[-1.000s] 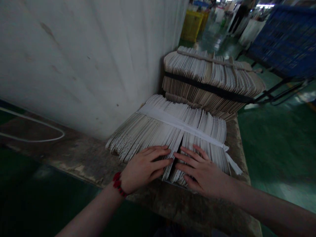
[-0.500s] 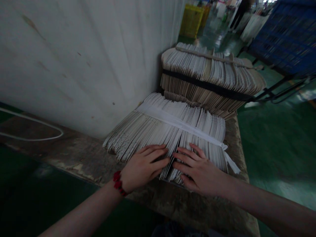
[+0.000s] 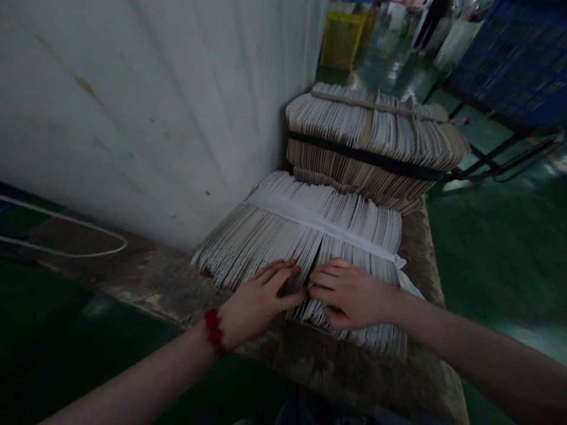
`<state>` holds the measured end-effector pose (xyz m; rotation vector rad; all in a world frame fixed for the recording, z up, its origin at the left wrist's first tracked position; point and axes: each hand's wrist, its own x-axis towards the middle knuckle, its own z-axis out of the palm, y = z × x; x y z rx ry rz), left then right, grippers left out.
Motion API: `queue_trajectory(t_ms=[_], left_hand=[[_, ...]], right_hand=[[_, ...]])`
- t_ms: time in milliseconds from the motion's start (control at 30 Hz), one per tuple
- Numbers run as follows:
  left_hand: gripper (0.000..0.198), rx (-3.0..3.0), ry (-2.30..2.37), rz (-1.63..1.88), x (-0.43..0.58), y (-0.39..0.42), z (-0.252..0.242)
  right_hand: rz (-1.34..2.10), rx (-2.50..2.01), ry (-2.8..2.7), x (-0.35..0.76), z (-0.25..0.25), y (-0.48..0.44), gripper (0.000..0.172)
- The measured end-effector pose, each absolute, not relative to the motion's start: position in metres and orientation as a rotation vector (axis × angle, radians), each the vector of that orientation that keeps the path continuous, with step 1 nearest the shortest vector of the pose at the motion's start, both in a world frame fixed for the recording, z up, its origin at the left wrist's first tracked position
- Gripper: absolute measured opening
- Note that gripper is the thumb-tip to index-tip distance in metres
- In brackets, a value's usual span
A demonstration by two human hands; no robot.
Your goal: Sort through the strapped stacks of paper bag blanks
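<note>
A thick bundle of thin white sheets (image 3: 266, 236), standing on edge and tied round with a white cloth strip (image 3: 328, 224), rests on a worn board in front of me. A narrow dark gap parts the sheets near the middle. My left hand (image 3: 261, 298), with a red bracelet (image 3: 213, 333) at its wrist, lies on the sheets left of the gap, thumb and fingers apart. Just across the gap, my right hand (image 3: 348, 292) has its fingers bent together over the sheet edges. What lies under both hands' fingertips is partly hidden.
Behind stands a second bundle (image 3: 349, 121) with a black band (image 3: 367, 156). A pale panel (image 3: 155, 118) rises at left, above the worn board (image 3: 150, 289). A white cord loop (image 3: 88, 254) hangs at left. Farther back are a blue crate (image 3: 509, 65), a yellow bin (image 3: 341, 41) and a person (image 3: 429, 26).
My right hand's fingers have drawn closer together and bent more over the sheets. My left hand stays nearly in place. The view has shifted slightly.
</note>
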<state>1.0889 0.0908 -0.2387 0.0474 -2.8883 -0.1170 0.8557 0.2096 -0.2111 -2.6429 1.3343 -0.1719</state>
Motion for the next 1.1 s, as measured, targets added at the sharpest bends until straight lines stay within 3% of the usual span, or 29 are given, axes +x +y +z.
queue_trajectory(t_ms=[267,433,767,1100], left_hand=[[0.046,0.129,-2.773,-0.235,1.091,0.092,-0.251],[0.044,0.128,-2.714,-0.224,1.093,0.091,-0.255],[0.031,0.177,-2.710,-0.232,1.091,0.092,-0.254],[0.028,0.186,-2.700,-0.255,1.090,0.093,-0.255]], right_hand=[[-0.290,-2.527,1.389,0.858,-0.203,0.201,0.018],[-0.237,-2.504,1.563,0.871,-0.204,0.225,0.037],[-0.306,-2.421,1.664,0.872,-0.210,0.234,0.043],[-0.239,-2.517,1.632,0.873,-0.211,0.225,0.038]])
